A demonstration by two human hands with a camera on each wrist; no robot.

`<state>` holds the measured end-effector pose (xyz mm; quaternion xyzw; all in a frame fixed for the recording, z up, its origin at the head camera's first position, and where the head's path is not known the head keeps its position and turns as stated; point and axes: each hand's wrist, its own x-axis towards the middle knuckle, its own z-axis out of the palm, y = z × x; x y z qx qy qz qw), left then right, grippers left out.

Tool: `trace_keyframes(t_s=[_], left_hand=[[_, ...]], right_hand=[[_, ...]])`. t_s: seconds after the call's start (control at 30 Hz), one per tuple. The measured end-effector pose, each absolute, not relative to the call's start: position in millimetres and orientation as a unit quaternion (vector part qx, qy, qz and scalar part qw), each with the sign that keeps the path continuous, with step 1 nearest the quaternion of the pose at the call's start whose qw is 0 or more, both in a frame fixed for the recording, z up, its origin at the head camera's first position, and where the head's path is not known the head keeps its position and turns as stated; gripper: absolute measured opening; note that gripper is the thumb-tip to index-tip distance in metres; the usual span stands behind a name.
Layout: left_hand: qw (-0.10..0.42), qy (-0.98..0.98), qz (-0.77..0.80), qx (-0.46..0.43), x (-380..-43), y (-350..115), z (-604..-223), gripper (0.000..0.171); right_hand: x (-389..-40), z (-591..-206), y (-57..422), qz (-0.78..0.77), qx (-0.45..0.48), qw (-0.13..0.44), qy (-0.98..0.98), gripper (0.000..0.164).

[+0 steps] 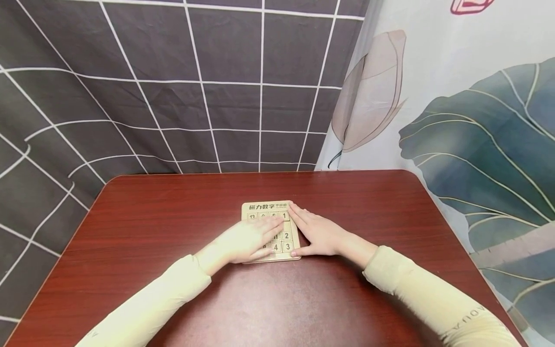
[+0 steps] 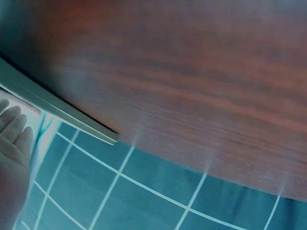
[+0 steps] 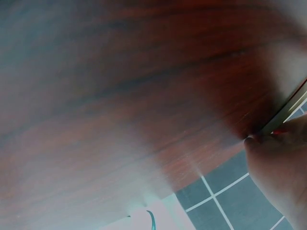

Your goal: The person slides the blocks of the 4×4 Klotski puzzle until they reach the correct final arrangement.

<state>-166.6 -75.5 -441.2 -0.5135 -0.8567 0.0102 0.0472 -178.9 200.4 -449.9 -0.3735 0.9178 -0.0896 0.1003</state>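
Observation:
A light wooden number slide puzzle [image 1: 295, 242] lies flat on the table, with dark Chinese lettering along its top and rows of square numbered tiles. My left hand [image 1: 243, 240] reaches over it from the left, fingers stretched across the tiles and hiding much of the left and middle columns. Tiles 1, 2, 3 and 4 show at the right. Along the puzzle's right side rests my right hand [image 1: 323, 235], fingertips at the upper right corner and thumb at the lower right one. The puzzle's edge [image 3: 288, 108] meets the right hand in the right wrist view.
The dark red wood-grain table [image 1: 165, 212] has rounded far corners. Behind it hangs a dark grey curtain [image 1: 230, 111] with a white grid. A white curtain with large painted leaves [image 1: 485, 144] hangs at the right.

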Motion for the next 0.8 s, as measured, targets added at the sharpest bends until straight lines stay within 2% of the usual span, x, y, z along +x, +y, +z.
trace_keyframes(t_s=[0.33, 0.6, 0.8], left_hand=[[0.023, -0.873, 0.015, -0.487, -185.1, -69.9, -441.2, 0.066], [0.038, -0.867, 0.006, -0.496, -180.3, -68.7, -440.8, 0.063], [0.029, -0.861, 0.012, -0.507, -170.5, -69.2, -443.1, 0.063]], right_hand=[[-178.2, -447.6, 199.3, -0.090, -0.380, 0.099, 0.915, 0.115], [-178.4, -447.6, 199.2, -0.089, -0.378, 0.099, 0.916, 0.114], [-178.1, -448.2, 200.0, -0.083, -0.376, 0.099, 0.917, 0.114]])
